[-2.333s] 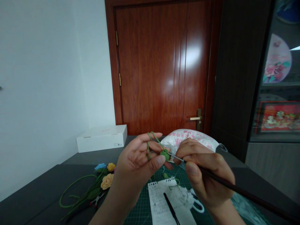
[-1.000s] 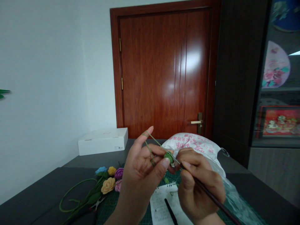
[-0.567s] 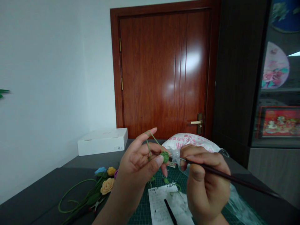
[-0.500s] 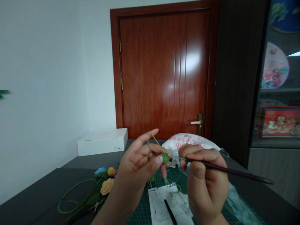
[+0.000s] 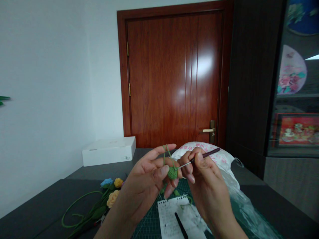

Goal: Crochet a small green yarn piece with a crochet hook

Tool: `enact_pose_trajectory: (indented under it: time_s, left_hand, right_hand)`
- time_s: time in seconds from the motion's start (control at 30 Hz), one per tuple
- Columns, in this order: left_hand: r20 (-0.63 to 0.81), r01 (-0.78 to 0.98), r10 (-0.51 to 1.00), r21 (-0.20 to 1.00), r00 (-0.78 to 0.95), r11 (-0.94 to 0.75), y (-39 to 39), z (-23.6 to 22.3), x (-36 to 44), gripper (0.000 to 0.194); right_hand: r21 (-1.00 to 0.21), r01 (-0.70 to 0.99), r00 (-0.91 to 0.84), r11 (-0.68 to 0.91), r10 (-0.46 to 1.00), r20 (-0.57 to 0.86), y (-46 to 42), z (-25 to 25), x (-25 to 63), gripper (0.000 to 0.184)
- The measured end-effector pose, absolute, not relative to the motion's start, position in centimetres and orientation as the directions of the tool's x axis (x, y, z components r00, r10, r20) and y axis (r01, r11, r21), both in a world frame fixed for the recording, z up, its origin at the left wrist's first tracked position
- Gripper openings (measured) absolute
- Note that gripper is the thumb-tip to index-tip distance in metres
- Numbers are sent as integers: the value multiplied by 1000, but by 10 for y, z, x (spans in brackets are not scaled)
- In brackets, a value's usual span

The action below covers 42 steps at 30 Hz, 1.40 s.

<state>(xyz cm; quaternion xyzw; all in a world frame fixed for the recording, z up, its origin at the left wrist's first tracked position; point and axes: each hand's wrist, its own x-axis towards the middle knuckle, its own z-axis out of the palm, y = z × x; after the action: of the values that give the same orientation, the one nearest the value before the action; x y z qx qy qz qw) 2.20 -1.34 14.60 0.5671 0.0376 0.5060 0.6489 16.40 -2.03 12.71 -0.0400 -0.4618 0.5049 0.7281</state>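
Note:
My left hand [image 5: 149,176] pinches a small round green crochet piece [image 5: 172,173] between thumb and fingers. Green yarn [image 5: 166,153] runs from the piece up over my raised forefinger. My right hand [image 5: 203,176] is closed on a dark crochet hook [image 5: 200,156]. The hook's metal tip touches the piece, and its handle points up and to the right. Both hands are held above the dark table [image 5: 50,205].
On the table lie a green cutting mat [image 5: 149,225], a notepad [image 5: 169,215] with a black pen [image 5: 180,225], crochet flowers with green stems [image 5: 109,192], a white box [image 5: 108,151] and a clear plastic bag [image 5: 224,159]. A red-brown door [image 5: 174,76] stands behind.
My right hand has turned, so the hook's handle now points up and to the right rather than low to the right. My left hand has shifted slightly right with the green piece.

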Motion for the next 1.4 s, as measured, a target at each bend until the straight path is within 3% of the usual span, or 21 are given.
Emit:
enact_pose_trajectory:
  time_s: [0.13,0.27,0.47,0.77,1.17,1.4]
  left_hand:
    - [577,-575,722,760,381,-303,-14,145,24,41]
    - [640,-506,713,733,287,-454,-17,144,27,45]
    - [670,-441,693,724,266,-530,-15,138,28,42]
    - [653,-449,712,734,260,-510,-19,141,30,42]
    - [582,-537,752,760,311,-366,-23,146,31,65]
    - [605,-554,731,743,315,-376,-21,146,31,46]
  right_hand:
    - [-532,-762,-3,369,819,573,-17,125,160,26]
    - [-491,-770,17,408,781,624,-18,126,156,26]
    - [-441,-784,105,437,793,600,-23,128,151,28]
    - [-456,-823,112,338,885,452,-19,125,150,28]
    - [-473,-774,64,420,796,602,-26,131,154,27]
    - [-465,-749,130,472,793,595,-29,131,151,28]
